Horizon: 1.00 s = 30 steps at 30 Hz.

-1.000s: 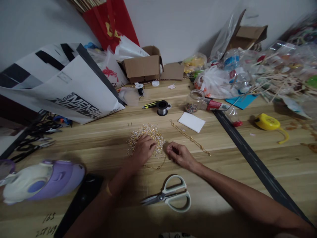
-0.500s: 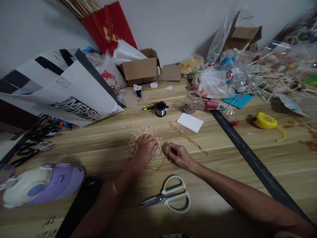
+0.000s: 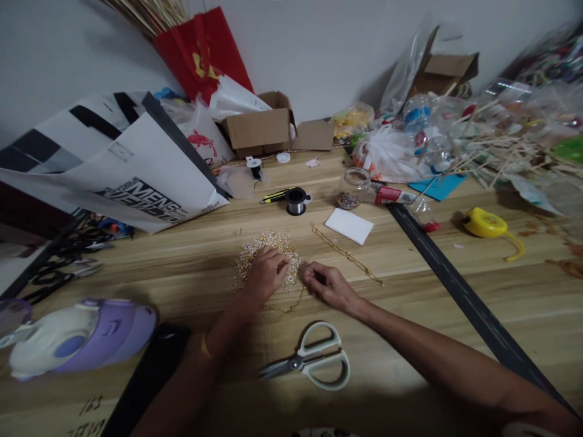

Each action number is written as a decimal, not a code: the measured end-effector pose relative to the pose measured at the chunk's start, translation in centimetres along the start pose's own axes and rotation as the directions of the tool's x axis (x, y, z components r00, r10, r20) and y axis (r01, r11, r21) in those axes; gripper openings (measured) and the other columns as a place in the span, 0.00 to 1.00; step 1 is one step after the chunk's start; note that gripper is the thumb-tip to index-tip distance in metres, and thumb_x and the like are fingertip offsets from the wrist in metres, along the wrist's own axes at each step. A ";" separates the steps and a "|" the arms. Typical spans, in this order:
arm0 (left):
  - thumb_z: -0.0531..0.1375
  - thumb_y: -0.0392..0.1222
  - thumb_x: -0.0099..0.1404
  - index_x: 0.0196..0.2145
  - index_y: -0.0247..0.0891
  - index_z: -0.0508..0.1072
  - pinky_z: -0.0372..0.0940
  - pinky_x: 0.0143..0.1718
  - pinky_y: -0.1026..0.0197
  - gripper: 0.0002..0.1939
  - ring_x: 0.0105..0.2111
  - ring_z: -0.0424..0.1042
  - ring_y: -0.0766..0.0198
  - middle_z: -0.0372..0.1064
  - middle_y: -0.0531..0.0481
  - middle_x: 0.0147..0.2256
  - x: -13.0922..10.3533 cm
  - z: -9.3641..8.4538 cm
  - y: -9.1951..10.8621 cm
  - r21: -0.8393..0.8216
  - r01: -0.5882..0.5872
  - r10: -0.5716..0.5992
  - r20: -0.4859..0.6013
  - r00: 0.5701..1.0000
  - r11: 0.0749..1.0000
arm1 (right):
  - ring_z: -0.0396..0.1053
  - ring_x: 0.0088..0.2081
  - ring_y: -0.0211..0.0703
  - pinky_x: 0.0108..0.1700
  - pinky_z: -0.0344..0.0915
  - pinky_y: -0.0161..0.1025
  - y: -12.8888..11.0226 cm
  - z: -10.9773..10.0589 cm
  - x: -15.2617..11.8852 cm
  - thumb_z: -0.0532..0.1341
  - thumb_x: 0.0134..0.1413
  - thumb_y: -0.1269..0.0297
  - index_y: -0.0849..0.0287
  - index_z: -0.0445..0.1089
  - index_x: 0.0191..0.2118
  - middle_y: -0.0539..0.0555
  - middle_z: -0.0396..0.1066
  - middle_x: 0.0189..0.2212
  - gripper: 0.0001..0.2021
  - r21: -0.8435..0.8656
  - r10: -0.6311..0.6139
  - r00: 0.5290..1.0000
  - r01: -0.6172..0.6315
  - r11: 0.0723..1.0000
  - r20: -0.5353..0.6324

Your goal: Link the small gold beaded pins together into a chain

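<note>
My left hand [image 3: 268, 273] rests over a heap of small gold, white and clear beads [image 3: 249, 252], its fingers curled inward. Whatever may be between those fingertips is too small to make out. Just right of the heap, my right hand [image 3: 331, 286] is closed in a pinch at the end of a thin gold chain [image 3: 289, 311]. That chain curves over the wood below both hands. A second gold chain [image 3: 350, 256] lies stretched out beyond my right hand. Nearer to me are white-handled scissors [image 3: 324, 357], blades slightly parted and pointing left.
Behind the beads stand a wire spool [image 3: 296, 201], a cutter knife [image 3: 273, 195], a folded white paper [image 3: 349, 226] and a jar of beads [image 3: 353, 189]. A yellow tape measure [image 3: 485, 222] lies right. At left are a purple-and-white bottle [image 3: 82, 340] and a large paper bag [image 3: 150, 176].
My left hand has shifted slightly to the left over the beads, and its fingers have drawn in. My right hand stays where it was by the chain end.
</note>
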State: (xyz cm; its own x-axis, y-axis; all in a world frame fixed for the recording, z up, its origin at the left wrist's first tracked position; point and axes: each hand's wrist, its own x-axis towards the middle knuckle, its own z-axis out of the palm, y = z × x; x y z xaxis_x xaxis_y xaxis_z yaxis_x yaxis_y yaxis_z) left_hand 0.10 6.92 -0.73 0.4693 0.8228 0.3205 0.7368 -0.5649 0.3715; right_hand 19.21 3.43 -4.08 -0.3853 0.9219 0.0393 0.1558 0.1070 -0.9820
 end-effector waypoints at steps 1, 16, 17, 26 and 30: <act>0.60 0.31 0.56 0.25 0.38 0.71 0.63 0.38 0.58 0.05 0.32 0.67 0.61 0.71 0.50 0.26 -0.2 -0.1 0.0 -0.066 0.034 -0.036 -0.033 0.999 0.997 | 0.57 0.21 0.33 0.24 0.54 0.30 0.0 0.0 0.0 0.55 0.57 0.61 0.59 0.62 0.29 0.46 0.62 0.20 0.09 0.001 0.000 1.000 0.000 1.000 -0.003; 0.61 0.34 0.51 0.24 0.35 0.75 0.64 0.27 0.68 0.02 0.25 0.70 0.67 0.74 0.51 0.24 -2.9 0.2 1.0 -0.491 0.284 -0.318 0.015 0.948 0.823 | 0.57 0.23 0.33 0.25 0.53 0.30 0.4 0.3 -0.2 0.55 0.57 0.64 0.60 0.61 0.30 0.47 0.59 0.22 0.07 0.003 -0.068 0.998 0.068 0.998 -0.001; 0.61 0.33 0.51 0.23 0.35 0.75 0.64 0.27 0.68 0.03 0.25 0.70 0.67 0.74 0.51 0.24 -2.9 0.2 1.1 -0.489 0.274 -0.313 0.002 0.950 0.828 | 0.57 0.23 0.33 0.25 0.53 0.30 0.4 0.3 -0.2 0.55 0.57 0.64 0.60 0.61 0.30 0.47 0.59 0.22 0.07 0.005 -0.070 0.998 0.070 0.998 -0.002; 0.60 0.32 0.51 0.24 0.35 0.74 0.64 0.27 0.67 0.03 0.25 0.71 0.67 0.74 0.50 0.24 -3.3 1.1 1.0 -0.537 0.271 -0.326 -0.008 0.945 0.799 | 0.55 0.23 0.32 0.25 0.53 0.30 0.4 0.3 -0.2 0.55 0.58 0.63 0.60 0.61 0.30 0.46 0.58 0.21 0.08 0.024 -0.068 0.997 0.068 0.997 0.021; 0.61 0.33 0.50 0.24 0.34 0.74 0.65 0.27 0.67 0.01 0.24 0.71 0.66 0.73 0.50 0.23 -3.3 1.2 1.3 -0.581 0.314 -0.370 0.024 0.929 0.751 | 0.56 0.23 0.33 0.26 0.53 0.30 0.4 0.4 -0.3 0.55 0.58 0.60 0.61 0.62 0.30 0.47 0.59 0.21 0.10 0.021 -0.072 0.997 0.072 0.997 0.017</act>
State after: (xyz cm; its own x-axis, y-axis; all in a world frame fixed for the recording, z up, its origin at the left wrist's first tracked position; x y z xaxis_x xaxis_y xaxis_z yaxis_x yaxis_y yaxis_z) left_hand 0.13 3.56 -2.31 0.1747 0.9747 0.1393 0.4176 -0.2015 0.8860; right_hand 19.02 3.09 -4.54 -0.4106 0.9055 0.1072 0.1085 0.1653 -0.9803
